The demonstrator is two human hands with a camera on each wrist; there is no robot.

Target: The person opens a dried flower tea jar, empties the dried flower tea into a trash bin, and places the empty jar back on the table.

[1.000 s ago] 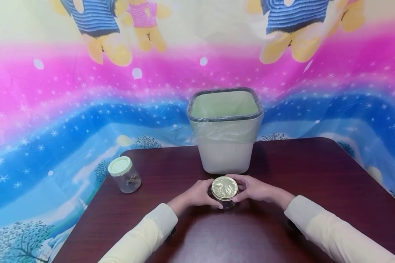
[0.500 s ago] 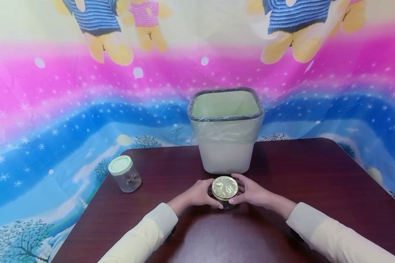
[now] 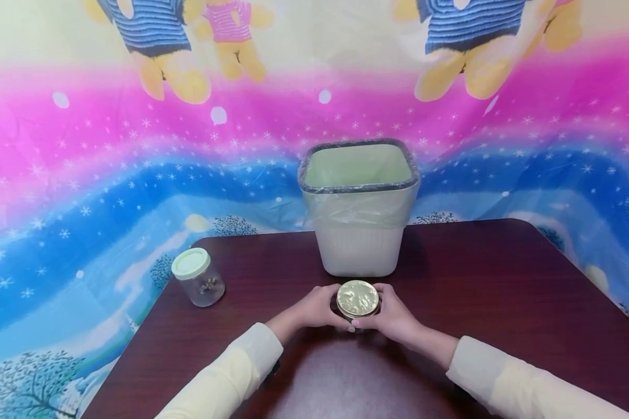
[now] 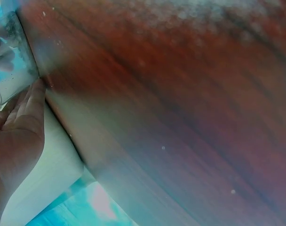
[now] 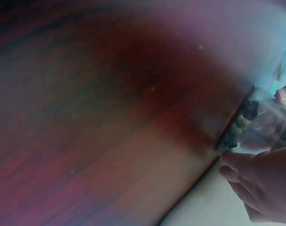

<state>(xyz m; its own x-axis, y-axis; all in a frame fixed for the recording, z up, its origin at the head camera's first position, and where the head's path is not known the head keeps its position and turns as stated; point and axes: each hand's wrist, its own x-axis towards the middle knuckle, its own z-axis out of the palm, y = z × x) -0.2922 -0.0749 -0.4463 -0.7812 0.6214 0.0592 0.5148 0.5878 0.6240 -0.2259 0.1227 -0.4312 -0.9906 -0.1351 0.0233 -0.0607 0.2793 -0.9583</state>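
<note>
A clear jar (image 4: 13,70) stands on the table between my hands, with a shiny gold lid (image 3: 357,298) on top. Dark and yellowish lumps (image 5: 242,120) lie at its bottom in the right wrist view. My left hand (image 3: 317,308) grips the jar from the left, thumb in front at its lower side. From the right, my right hand (image 3: 395,317) is wrapped round it, its thumb across the front just under the lid and its fingers behind. The two thumb tips come close together at the front. Most of the jar's body is hidden by the hands in the head view.
A pale bin (image 3: 361,250) with a bag over its grey rim stands right behind the hands. At the left edge of the dark red table (image 3: 503,279) is a second jar (image 3: 207,289) with a pale green lid and a few small bits inside. A printed cloth (image 3: 84,192) hangs behind.
My right hand let its fingers off the jar's side, then closed round it again, its thumb shifted left across the front and its wrist nearer me. The left hand and the jar stay put.
</note>
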